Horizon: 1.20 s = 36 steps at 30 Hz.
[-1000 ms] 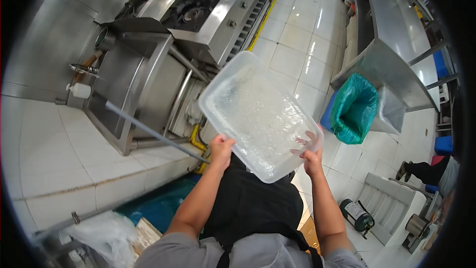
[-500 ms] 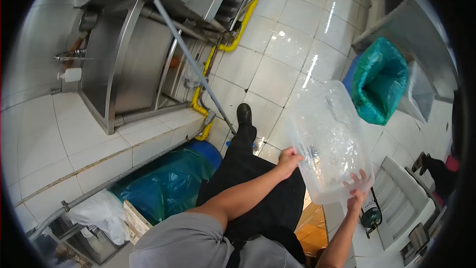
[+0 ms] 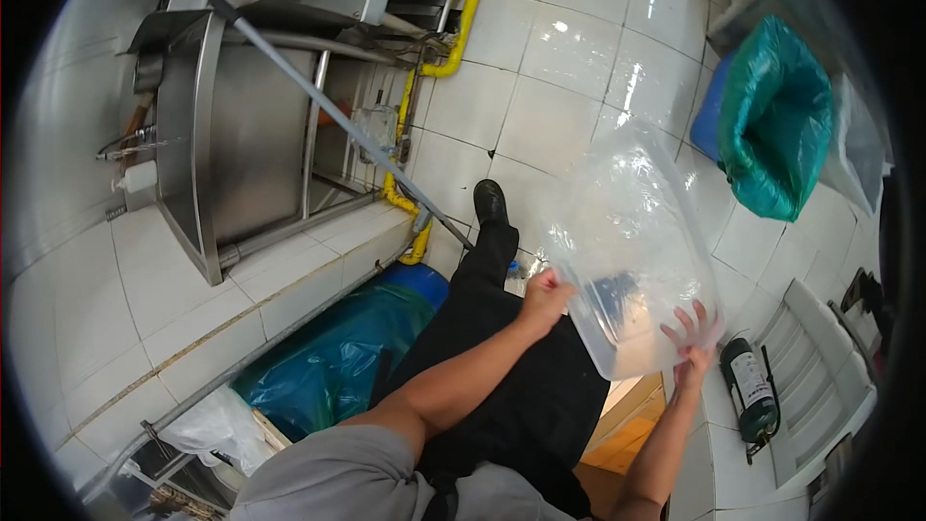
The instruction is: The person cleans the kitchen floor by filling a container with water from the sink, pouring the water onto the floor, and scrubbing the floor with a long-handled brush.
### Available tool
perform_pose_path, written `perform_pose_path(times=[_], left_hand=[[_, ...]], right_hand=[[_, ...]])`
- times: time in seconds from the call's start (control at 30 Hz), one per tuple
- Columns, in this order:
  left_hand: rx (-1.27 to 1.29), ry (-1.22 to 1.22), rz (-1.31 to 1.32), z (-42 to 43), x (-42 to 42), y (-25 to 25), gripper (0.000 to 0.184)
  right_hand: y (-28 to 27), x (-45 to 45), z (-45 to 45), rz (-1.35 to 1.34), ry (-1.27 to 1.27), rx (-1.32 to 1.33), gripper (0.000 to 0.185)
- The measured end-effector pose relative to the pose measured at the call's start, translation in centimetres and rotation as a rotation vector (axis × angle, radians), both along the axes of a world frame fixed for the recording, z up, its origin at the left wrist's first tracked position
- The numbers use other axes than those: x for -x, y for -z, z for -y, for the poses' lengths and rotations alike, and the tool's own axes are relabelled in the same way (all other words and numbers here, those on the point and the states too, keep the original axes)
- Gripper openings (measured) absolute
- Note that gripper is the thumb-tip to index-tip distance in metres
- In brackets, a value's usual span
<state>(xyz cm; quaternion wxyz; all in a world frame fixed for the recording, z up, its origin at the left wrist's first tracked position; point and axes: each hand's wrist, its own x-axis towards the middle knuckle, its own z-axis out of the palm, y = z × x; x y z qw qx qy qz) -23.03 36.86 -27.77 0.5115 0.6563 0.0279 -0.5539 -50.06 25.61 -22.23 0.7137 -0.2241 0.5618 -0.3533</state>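
A wet, clear plastic tub (image 3: 632, 222) hangs tilted in front of my legs, above the tiled floor. My left hand (image 3: 547, 300) is closed on its left edge, fingers wrapped over the rim. At the lower right, my right hand (image 3: 691, 340) grips the tub too, its spread fingers showing through the clear plastic. Water drops and light glints cover the tub's surface, and the floor shows through it.
A bin with a green liner (image 3: 779, 125) stands at the right. A grey pole (image 3: 338, 121) leans across the steel sink unit (image 3: 260, 135), near a yellow pipe (image 3: 463, 29). Beside my legs lies a blue drum with a green bag (image 3: 318, 357). A dark green bottle (image 3: 750, 391) is at lower right.
The tub has tipped and turned slightly in my hands, which both still hold it. My view has shifted, so the sink and bin sit differently in the picture.
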Motion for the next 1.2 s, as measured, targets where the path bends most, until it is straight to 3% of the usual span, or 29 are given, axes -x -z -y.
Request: perform_pose_path(times=[0.2, 0.37, 0.47, 0.6, 0.73, 0.8, 0.9, 1.0, 1.03, 1.13, 1.2], left_hand=[[0.023, -0.162, -0.036, 0.5, -1.6, 1.0, 0.014], [0.0, -0.262, -0.033, 1.3, 0.6, 0.7, 0.019], [-0.009, -0.262, -0.022, -0.1, 3.1, 3.2, 0.016], [-0.07, -0.186, -0.183, 0.5, 7.1, 3.7, 0.018], [-0.059, -0.253, -0.328, 0.9, 11.0, 6.3, 0.007], [-0.073, -0.281, -0.474, 2.0, 9.9, 5.9, 0.015], [-0.081, -0.313, -0.576, 3.0, 5.2, 7.4, 0.022], [-0.078, -0.51, -0.629, 4.9, -5.5, 7.4, 0.023], [-0.04, -0.587, -0.629, 4.5, -8.5, 10.3, 0.025], [0.057, -0.743, -0.498, 2.9, -21.7, 14.5, 0.021], [-0.019, -0.899, -0.452, 3.3, -31.3, 13.3, 0.012]], right_hand=[[5.2, -0.9, 2.0, 0.096, -0.128, 0.043, 0.109], [6.1, 0.1, 4.0, 0.129, -0.193, 0.022, 0.109], [5.3, 2.2, 4.7, 0.103, -0.225, 0.027, 0.109], [1.5, 4.9, 4.9, -0.099, -0.222, 0.013, 0.107], [-1.9, 5.4, 5.6, -0.353, -0.2, -0.029, 0.104], [-1.7, 5.5, 6.7, -0.408, -0.26, -0.016, 0.101], [-2.0, -1.8, 10.0, -0.545, -0.333, -0.034, 0.096], [-2.3, -18.4, 14.1, -0.669, -0.581, -0.054, 0.088], [1.9, -21.9, 15.9, -0.66, -0.759, 0.297, 0.083], [-1.5, -45.0, 16.6, -0.606, -0.954, 0.289, 0.077], [-1.3, -56.2, 16.6, -0.682, -1.163, 0.65, 0.083]])
